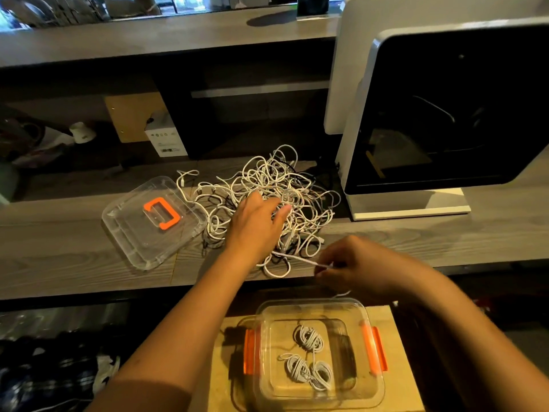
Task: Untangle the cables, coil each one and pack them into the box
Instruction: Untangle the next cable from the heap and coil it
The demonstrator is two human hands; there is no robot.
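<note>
A tangled pile of white and black cables (267, 185) lies on the wooden desk (59, 251). My left hand (255, 224) rests on the pile with its fingers spread among the loops. My right hand (356, 266) pinches one white cable (297, 258) that runs taut from the pile's near edge. Below the desk edge a clear plastic box (377, 391) with orange latches stands on a light wooden surface. Three coiled white cables (309, 358) lie inside it.
The box's clear lid (127, 233) with an orange handle lies left of the pile. A large white machine with a dark window (445, 129) stands at the right. A small white carton (166, 138) sits under the shelf behind. Dark clutter fills the lower left.
</note>
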